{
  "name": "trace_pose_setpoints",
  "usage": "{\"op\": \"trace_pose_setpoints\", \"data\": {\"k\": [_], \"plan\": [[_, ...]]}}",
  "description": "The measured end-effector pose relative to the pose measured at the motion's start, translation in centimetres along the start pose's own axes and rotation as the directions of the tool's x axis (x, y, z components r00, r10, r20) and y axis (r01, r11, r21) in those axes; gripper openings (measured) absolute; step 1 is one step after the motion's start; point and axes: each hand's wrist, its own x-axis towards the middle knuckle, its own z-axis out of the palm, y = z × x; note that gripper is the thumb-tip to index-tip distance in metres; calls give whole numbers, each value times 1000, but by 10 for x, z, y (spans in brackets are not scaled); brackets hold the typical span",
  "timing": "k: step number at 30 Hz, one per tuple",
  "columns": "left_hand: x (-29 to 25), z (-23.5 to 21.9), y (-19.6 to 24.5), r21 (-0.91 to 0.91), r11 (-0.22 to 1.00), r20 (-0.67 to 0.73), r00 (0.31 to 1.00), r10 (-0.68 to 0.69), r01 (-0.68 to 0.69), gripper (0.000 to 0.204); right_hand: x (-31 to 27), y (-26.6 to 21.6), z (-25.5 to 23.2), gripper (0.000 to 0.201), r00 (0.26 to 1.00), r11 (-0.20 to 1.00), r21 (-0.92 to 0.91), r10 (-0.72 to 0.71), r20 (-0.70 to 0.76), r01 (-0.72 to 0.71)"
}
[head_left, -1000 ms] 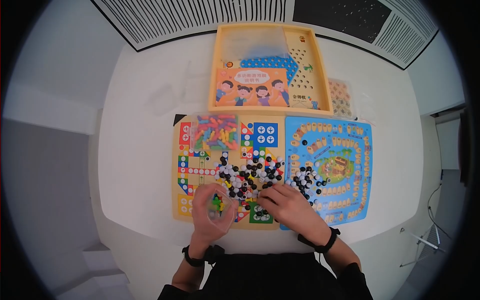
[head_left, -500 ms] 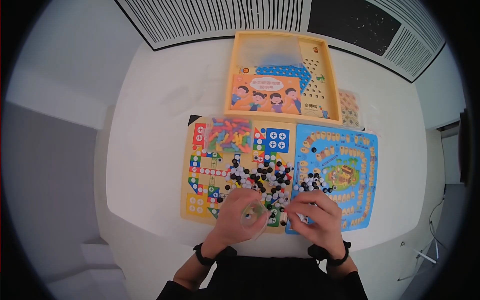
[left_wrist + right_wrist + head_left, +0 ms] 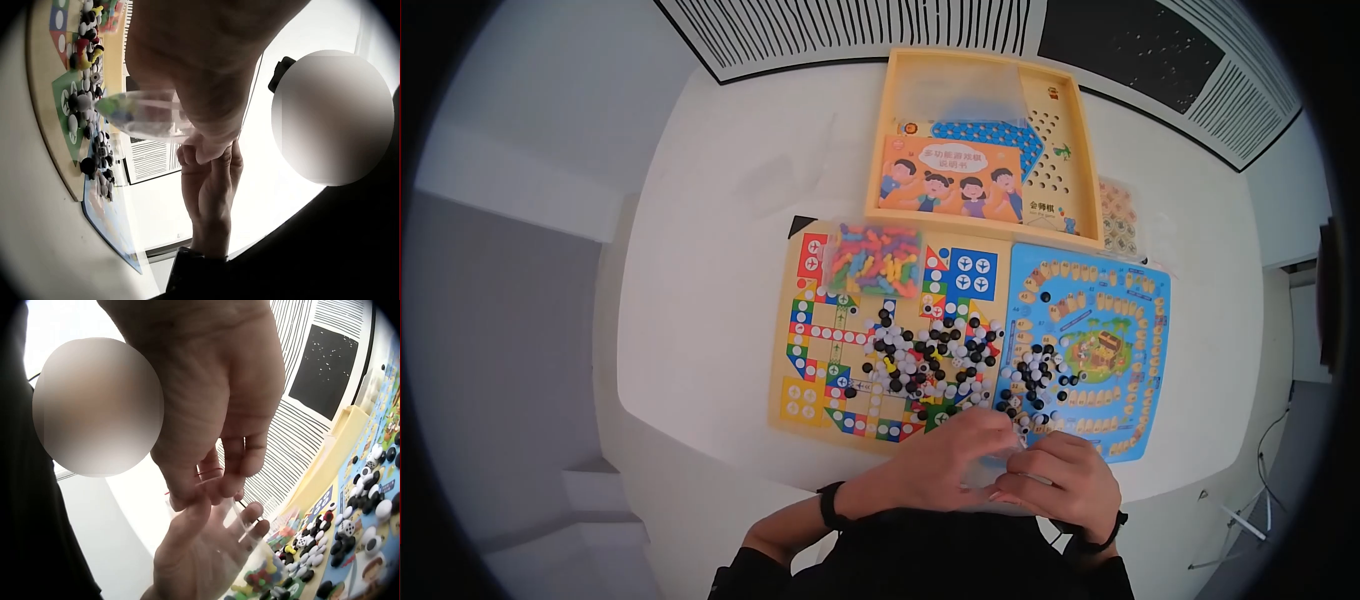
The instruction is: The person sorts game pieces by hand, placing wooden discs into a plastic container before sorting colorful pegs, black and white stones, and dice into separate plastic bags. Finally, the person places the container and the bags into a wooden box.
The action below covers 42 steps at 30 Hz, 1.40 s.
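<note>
Your left hand (image 3: 956, 452) and right hand (image 3: 1062, 482) meet low over the near edge of the blue board (image 3: 1025, 258), fingertips together at the mouth of a clear bag (image 3: 147, 115). Each grip pinches the bag: right fingers and thumb at its top edge, where a red line shows, left thumb and fingers just beside them. The bag hangs between your palms, coloured pieces (image 3: 262, 576) low inside. Beyond your hands, black and white stones (image 3: 915, 352) lie scattered across the cream board (image 3: 780, 420) and the blue one, a few dice among them. A bag of pegs (image 3: 875, 262) rests on the cream board. Farther back on the table (image 3: 700, 300): wooden tray (image 3: 985, 228), orange booklet (image 3: 950, 185) in it.
</note>
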Motion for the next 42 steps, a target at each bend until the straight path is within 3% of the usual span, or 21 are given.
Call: {"op": "trace_pose_setpoints", "data": {"k": [1,3,4,6,8,11,14,18,24,27,29,32,36,38,42], "plan": [[1,-2,-1,-2,1000,-2,1000,-3,3,64,0,-1,-5,26,1000,1000,14,0,-10,0],[2,-11,-2,108,985,-194,969,154,-135,67,0,-3,-15,26,1000,1000,30,6,-21,-5],[-2,-20,-4,104,986,-189,970,151,-133,67,-1,-5,-21,27,999,999,16,36,-31,-35],[-16,-49,-10,382,919,-387,920,61,99,60,-2,-6,-30,28,996,997,6,75,-45,-75],[-25,-71,-17,619,731,-462,886,44,286,52,-4,-6,-36,29,991,991,-35,125,-51,-127],[-29,-81,-26,622,670,-517,855,-36,405,35,-7,-3,-35,30,983,980,-95,168,-75,-175],[-28,-80,-28,656,655,-428,900,-86,375,32,-5,-1,-35,29,981,975,-130,170,-91,-181],[-25,-75,-32,655,672,-419,906,-54,344,30,-3,-2,-32,28,978,974,-123,180,-101,-192],[-11,-69,-10,575,740,-487,873,-33,349,26,-2,0,-27,26,979,975,-113,179,-102,-191],[2,-62,37,491,834,-428,904,-21,252,27,0,-1,-22,25,986,981,-111,153,-72,-160],[13,-47,52,395,918,-212,969,125,-32,33,3,-1,-19,23,989,990,-68,114,-93,-120],[27,-18,48,402,912,-125,981,146,-85,38,2,0,-19,22,994,994,-59,88,-60,-91],[26,-20,50,393,919,-186,979,85,-5,36,-1,-1,-24,23,988,989,-53,130,-77,-135],[10,-31,45,361,925,-360,933,19,120,34,-4,-1,-27,24,981,985,-61,151,-125,-159],[-19,-55,18,554,798,-314,947,-62,236,33,-10,3,-32,25,961,965,-98,227,-157,-244]]}}
